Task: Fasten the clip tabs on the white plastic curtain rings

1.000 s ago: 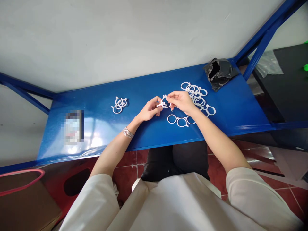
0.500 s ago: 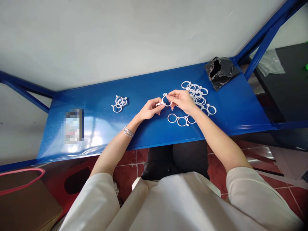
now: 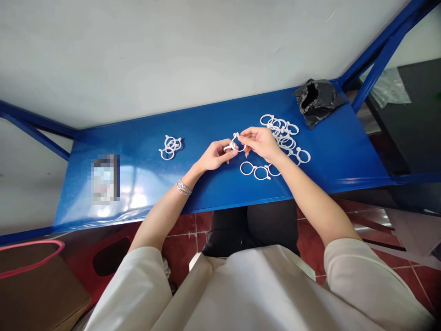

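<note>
Both hands meet over the middle of a blue shelf (image 3: 144,151) and pinch one white plastic ring clip (image 3: 236,144) between them. My left hand (image 3: 216,156) grips its left side; a bracelet sits on that wrist. My right hand (image 3: 262,142) holds the right side with thumb and fingertips. A pile of several white ring clips (image 3: 285,138) lies just right of my right hand. A linked row of white rings (image 3: 259,171) lies under my right forearm. A small heap of rings (image 3: 171,147) lies to the left.
A crumpled black plastic bag (image 3: 315,101) sits at the shelf's back right corner. A blurred flat object (image 3: 105,178) lies on the left. Blue frame posts (image 3: 375,64) rise at right. A cardboard box (image 3: 37,285) stands on the red tile floor at lower left.
The hands stay almost in place, turning the ring clip slightly between the fingers. The view has shifted a little.
</note>
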Demonstrator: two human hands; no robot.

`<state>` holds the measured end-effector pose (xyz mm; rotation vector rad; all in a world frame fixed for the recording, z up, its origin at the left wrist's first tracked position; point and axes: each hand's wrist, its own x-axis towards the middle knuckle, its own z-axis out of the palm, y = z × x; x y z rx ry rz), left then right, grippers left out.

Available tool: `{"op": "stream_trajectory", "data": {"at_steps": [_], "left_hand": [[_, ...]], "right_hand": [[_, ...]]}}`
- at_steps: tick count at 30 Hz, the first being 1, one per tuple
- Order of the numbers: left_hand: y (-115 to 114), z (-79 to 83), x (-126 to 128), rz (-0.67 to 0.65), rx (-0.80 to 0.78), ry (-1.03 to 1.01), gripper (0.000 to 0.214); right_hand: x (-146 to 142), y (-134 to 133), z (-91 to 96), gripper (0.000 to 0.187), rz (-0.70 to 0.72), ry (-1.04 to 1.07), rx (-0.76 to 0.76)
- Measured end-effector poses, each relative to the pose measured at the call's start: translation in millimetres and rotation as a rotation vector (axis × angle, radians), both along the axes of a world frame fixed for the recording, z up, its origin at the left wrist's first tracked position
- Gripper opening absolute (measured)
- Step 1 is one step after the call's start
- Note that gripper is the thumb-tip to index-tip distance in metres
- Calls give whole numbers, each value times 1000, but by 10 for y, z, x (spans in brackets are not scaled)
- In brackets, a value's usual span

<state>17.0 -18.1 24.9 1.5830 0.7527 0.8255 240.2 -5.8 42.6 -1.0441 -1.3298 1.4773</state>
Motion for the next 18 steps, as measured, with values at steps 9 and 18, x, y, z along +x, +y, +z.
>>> {"op": "stream_trajectory", "data": {"at_steps": [9, 18], "left_hand": [[31, -124, 9, 65, -85, -87, 54], [112, -155, 55, 310, -103, -246, 57]], "right_hand": [[-12, 13, -55, 49, -15, -16, -64], [19, 21, -54, 33, 65, 0, -143]]}}
